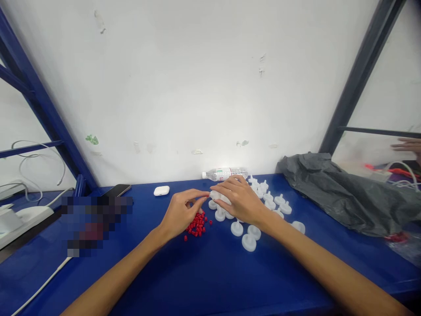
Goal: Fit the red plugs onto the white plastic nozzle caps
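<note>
My left hand (181, 211) is closed in a pinch on a small red cap (208, 194), of which only a sliver shows at the fingertips. Just to its right, my right hand (242, 201) grips a translucent white disc-shaped plastic piece (215, 195), partly covered by the fingers. Cap and disc piece meet or nearly meet; I cannot tell whether they are joined. Below my left hand lies a heap of red caps (198, 228). Several more white disc pieces with short stems (249, 242) are scattered around and beneath my right hand.
A clear bottle (226, 174) lies along the wall behind the hands. On the blue table (184, 281) are a white earbud case (161, 191), a dark phone (117, 190) and a grey plastic bag (342, 193). Another person's hand (408, 145) shows at far right.
</note>
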Available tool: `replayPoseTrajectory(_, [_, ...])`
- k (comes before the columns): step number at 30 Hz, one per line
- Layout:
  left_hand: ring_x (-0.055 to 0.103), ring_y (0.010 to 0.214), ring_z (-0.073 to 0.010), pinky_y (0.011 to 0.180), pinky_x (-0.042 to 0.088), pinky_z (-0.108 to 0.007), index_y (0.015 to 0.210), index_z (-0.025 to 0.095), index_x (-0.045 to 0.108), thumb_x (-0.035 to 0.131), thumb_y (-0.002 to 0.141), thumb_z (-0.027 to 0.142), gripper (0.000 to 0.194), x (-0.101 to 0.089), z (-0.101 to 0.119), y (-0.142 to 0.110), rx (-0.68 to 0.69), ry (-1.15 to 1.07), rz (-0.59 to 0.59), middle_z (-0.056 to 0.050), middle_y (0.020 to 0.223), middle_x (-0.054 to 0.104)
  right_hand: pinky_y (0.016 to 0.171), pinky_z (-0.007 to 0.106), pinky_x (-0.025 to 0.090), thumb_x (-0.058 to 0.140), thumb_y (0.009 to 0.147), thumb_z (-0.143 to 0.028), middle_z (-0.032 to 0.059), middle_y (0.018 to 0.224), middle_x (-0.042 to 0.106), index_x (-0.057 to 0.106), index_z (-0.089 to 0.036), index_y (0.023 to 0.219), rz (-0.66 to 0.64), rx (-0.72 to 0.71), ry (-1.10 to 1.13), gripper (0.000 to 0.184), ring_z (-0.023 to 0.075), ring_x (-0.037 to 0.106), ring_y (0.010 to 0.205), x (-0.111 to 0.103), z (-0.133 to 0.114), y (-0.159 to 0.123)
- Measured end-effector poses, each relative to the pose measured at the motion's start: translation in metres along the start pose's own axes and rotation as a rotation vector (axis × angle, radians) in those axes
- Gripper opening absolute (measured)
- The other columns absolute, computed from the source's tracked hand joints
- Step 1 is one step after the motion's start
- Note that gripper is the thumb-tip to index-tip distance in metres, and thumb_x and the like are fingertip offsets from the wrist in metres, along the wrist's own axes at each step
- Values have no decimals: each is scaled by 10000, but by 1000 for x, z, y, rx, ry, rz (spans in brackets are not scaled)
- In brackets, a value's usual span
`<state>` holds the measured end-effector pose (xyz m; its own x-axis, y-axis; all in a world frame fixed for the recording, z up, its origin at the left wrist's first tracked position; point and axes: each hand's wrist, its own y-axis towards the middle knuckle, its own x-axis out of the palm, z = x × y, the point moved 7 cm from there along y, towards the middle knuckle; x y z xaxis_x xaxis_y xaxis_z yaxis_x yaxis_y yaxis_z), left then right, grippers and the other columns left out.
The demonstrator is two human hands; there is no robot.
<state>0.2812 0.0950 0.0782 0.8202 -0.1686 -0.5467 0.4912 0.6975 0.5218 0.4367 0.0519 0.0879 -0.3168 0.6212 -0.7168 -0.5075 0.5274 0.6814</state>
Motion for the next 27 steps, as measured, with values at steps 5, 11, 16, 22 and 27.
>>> replayPoseTrajectory(5, [679,621,-136,605,512,-252,1066,207,776,627,950,374,253,3,-8,0,-102,-182,-27,-49,940,771,981,456,418,590,995,-281,83,1121,739,621,-169,1269,29,-83,-12,297,259,626,1064,-3,-5,-1])
replayPoseTrajectory(11, [459,401,-72,422,337,-204,1086,150,764,710,886,428,346,7,-20,1,-282,-320,-96,-14,584,700,965,443,425,552,1012,-239,93,1114,735,581,-148,1320,76,-178,-63,322,250,617,1031,-7,-10,-3])
replayPoseTrajectory(16, [672,754,-168,433,409,-178,1084,170,698,807,796,369,366,6,-17,3,-291,-621,-84,-83,1011,723,967,442,431,543,1016,-238,118,1158,712,529,-128,1387,87,-201,-95,387,262,593,1098,-8,-16,-2])
replayPoseTrajectory(22, [637,927,-193,786,562,-314,1257,182,658,744,823,254,448,25,1,-5,-316,-1014,-338,-91,1078,670,1069,446,391,569,995,-173,64,1239,707,500,-184,1425,140,-204,25,435,228,581,1175,-15,-29,-1])
replayPoseTrajectory(27, [645,987,-223,888,510,-329,1147,125,725,737,836,304,359,27,2,-6,-259,-1002,-360,-111,1051,707,1055,459,398,630,965,-159,21,1143,758,412,-221,1498,247,-215,90,579,220,604,1151,-21,-35,-2])
